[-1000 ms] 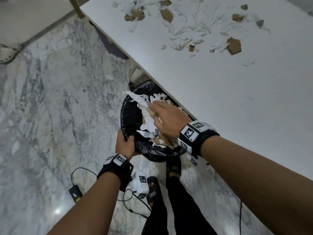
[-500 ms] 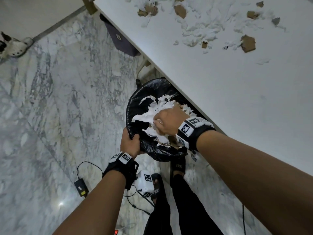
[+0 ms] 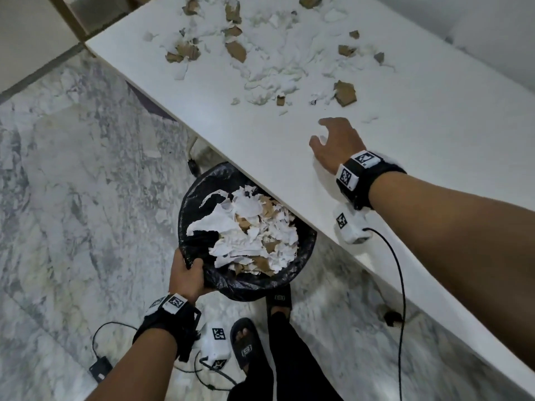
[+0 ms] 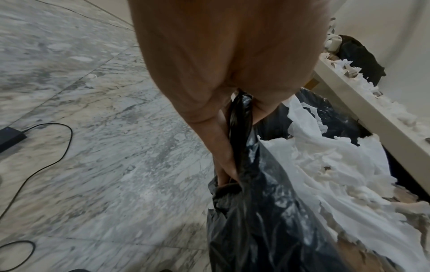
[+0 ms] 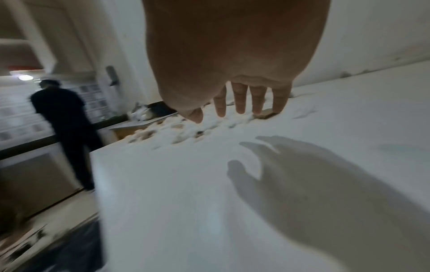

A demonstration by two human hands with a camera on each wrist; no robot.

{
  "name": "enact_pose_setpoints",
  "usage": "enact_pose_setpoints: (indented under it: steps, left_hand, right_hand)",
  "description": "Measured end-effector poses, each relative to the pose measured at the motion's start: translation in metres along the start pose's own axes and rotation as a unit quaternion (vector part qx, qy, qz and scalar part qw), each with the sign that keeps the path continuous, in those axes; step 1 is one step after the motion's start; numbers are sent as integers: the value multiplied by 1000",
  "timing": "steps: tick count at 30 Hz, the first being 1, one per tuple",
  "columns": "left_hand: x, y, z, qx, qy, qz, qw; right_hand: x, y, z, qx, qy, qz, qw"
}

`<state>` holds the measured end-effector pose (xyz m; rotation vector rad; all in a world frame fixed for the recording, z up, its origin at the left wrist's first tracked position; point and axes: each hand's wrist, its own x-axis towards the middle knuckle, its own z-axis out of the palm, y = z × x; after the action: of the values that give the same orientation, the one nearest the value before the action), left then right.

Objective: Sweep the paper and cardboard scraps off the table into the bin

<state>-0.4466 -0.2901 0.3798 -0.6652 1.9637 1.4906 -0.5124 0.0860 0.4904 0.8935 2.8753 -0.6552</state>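
1. Fingers [image 5: 241,99] of the right hand [image 3: 335,146] are spread and loosely bent, holding nothing, above the white table [image 3: 419,175], just short of the nearest scraps.
2. Fingers of the left hand [image 3: 186,277] are curled round the rim of the round bin lined with a black plastic bag [image 3: 260,287], which sits below the table's edge, already heaped with scraps.
3. Torn white paper and brown cardboard scraps [image 3: 269,62] lie scattered across the table's far end, well apart from the bin.
4. Judgement: they look light, limp and flyaway, the cardboard pieces stiffer; pinching each would be slow, so a flat palm should drag the pile along the table to the edge above the bin.
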Motion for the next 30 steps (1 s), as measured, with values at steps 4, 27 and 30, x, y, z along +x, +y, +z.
enact_pose_setpoints:
  steps: [4,27,30]
  left_hand:
    - [7,-5,8,6,-8,-1,1000]
    - [5,-11,24,-14,37,-5,999]
    - [0,-18,16,-21,38,0,999]
  right_hand:
    - [42,55,-13,-28,-20,76,997]
    - [-153,-51,72,77,-143,-198,967]
    - [-151,-52,66,94,-108,-155,977]
